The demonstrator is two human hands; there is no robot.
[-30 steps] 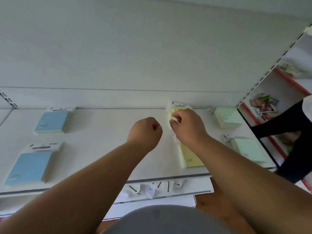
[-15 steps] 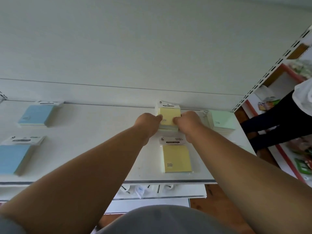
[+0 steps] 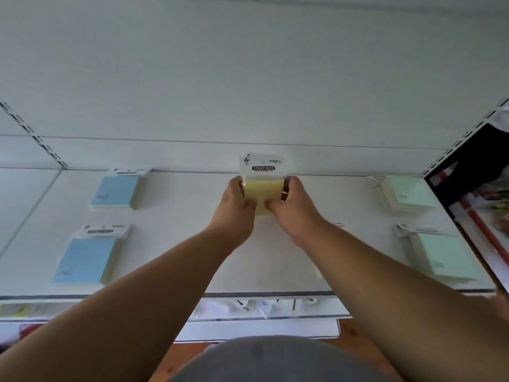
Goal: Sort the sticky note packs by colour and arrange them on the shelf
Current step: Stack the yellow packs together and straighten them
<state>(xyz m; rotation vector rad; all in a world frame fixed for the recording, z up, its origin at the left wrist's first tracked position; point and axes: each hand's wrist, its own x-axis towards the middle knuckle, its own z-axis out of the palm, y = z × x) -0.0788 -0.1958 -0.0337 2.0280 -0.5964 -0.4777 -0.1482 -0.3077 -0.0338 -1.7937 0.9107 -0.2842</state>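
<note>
A yellow sticky note pack (image 3: 263,193) with a white header card stands at the back middle of the white shelf (image 3: 176,244). My left hand (image 3: 235,206) grips its left side and my right hand (image 3: 292,208) grips its right side. Two blue packs lie on the left, one at the back (image 3: 115,192) and one at the front (image 3: 86,259). Two green packs lie on the right, one at the back (image 3: 410,195) and one at the front (image 3: 443,259). The front yellow pack is hidden under my right forearm.
The shelf's front edge (image 3: 275,295) runs across below my forearms. White items (image 3: 261,306) sit on a lower shelf. A slotted upright (image 3: 454,150) bounds the shelf on the right. Beyond it stand a person in dark clothing (image 3: 479,164) and red-edged shelves (image 3: 479,230).
My left hand, apart a second ago, has joined the right on the back yellow pack. The pack now shows its header card upright. The camera has shifted, hiding the front yellow pack.
</note>
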